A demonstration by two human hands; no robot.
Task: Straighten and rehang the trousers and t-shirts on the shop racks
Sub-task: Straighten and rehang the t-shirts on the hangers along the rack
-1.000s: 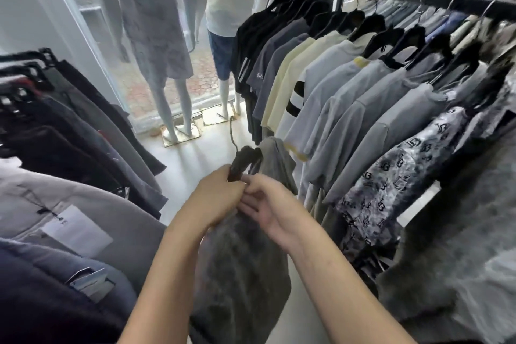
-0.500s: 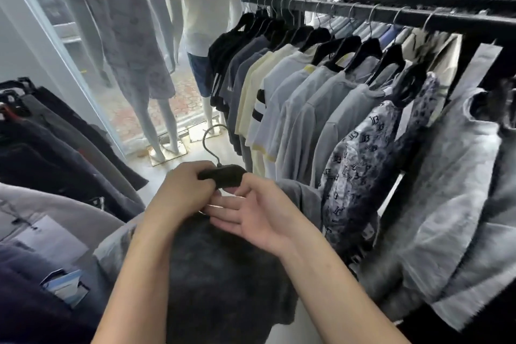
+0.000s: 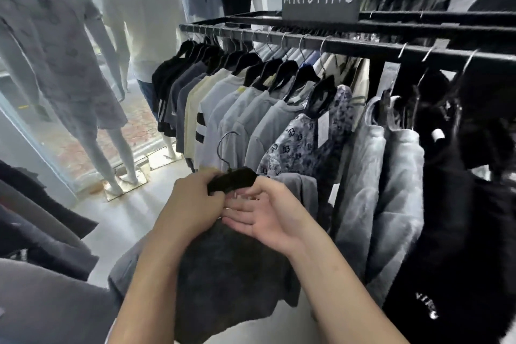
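Hanger (image 3: 231, 180): black, held well below the rail (image 3: 349, 46) and on the person's side of it. Its long axis runs roughly along the rail's line, and its wire hook (image 3: 226, 145) points up toward the rail.
T-shirt (image 3: 231, 274): dark grey, draped from the hanger and hanging further below the rail, between both forearms.
Left hand (image 3: 192, 204): fingers curled round the hanger's left end, which is the end farther from the rail.
Right hand (image 3: 268, 218): palm up, fingers nearly straight and together, laid just under the hanger at the collar. This is the hand nearer the rail.
Deciding relation: the hook is above both hands, so the lift probably goes up and forward to the rail, beside the patterned shirt (image 3: 290, 145).
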